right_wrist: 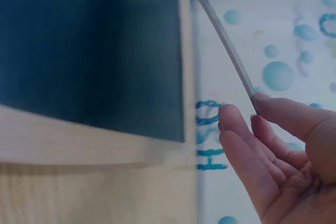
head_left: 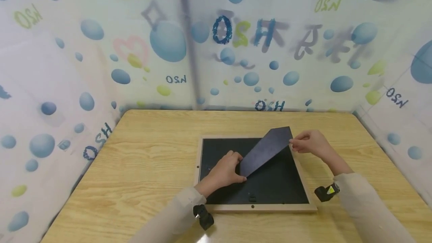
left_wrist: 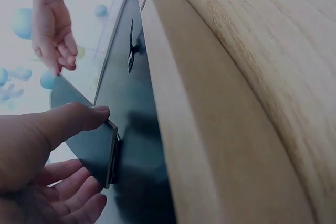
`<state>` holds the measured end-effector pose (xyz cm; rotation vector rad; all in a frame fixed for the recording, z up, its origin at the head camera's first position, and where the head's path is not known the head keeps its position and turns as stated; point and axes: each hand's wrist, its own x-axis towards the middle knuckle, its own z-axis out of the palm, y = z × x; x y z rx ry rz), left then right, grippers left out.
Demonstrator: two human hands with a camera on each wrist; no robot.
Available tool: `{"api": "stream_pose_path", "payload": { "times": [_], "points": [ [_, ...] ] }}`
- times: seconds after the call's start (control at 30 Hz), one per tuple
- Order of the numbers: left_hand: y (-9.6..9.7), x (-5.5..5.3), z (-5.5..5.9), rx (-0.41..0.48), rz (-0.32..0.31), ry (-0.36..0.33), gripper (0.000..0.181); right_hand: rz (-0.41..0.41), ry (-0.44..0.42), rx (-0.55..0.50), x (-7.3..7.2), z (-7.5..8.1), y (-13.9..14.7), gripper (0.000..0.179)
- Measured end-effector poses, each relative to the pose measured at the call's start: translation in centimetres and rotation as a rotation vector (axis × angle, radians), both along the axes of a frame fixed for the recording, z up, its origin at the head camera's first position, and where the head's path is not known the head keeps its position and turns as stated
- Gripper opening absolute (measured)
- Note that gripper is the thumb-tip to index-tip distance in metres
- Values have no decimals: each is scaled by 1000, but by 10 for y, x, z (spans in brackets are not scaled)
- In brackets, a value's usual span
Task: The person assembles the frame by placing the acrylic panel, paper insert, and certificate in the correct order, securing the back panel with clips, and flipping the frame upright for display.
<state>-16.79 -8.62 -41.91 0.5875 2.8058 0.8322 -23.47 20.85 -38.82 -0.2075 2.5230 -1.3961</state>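
Observation:
A picture frame lies face down on the table, its pale wooden border (head_left: pixel 260 208) around a black backing board (head_left: pixel 276 188). From the backing rises a flat, dark easel stand (head_left: pixel 266 151), tilted up toward the far right. My left hand (head_left: pixel 222 171) holds the stand's narrow lower end, thumb on one side and fingers on the other; a hinge-like piece shows beside that end in the left wrist view. With thumb and fingertip, my right hand (head_left: pixel 308 145) pinches a corner of the raised wide end. The stand's thin edge (right_wrist: pixel 226 45) shows in the right wrist view.
The wood-grain table (head_left: pixel 141 160) extends around the frame on all sides. Patterned curtain walls (head_left: pixel 209 66) stand behind and beside it. A small dark hanger (left_wrist: pixel 131 51) sticks up from the backing near the border.

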Motion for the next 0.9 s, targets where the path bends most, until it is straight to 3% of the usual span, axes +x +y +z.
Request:
{"api": "stream_pose_path", "payload": {
  "times": [0.43,0.7,0.9],
  "points": [
    [-9,0,5,55,1,-11,58,19,198,58,17,38,-16,36],
    [-13,2,6,85,1,-17,62,1,326,125,43,69,-40,33],
    [-16,5,7,104,-8,-9,62,14,459,154,56,80,-55,24]
  ]
}}
